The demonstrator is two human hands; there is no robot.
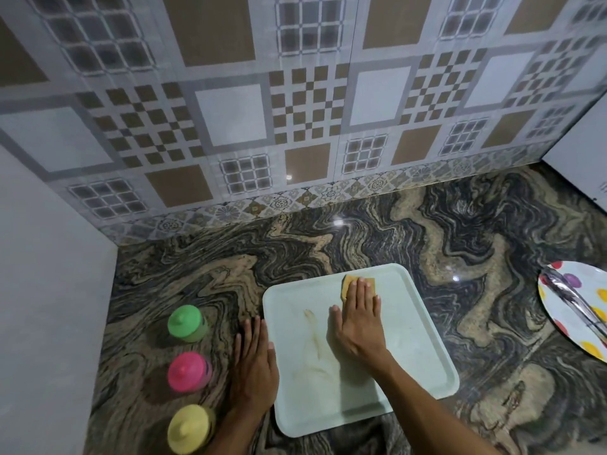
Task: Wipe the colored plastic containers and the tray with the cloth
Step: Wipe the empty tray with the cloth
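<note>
Tray (410,339) pale rounded-square plastic, brown-smeared | right hand (359,320) flat, pressing orange cloth (347,283) | left hand (254,359) flat on veined counter (328,238)

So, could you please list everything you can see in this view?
Tray: one, pale, brown-stained, centre of the counter.
Cloth: one, orange, on the tray's far part.
Containers: three, green, pink, yellow, row left of the tray.
Plate: one, white with coloured dots, right edge.
Utensil: one, metal, on the plate.
Counter: one, dark swirled stone.
Left hand: one, flat on the counter beside the tray.
Right hand: one, pressing the cloth.
</note>
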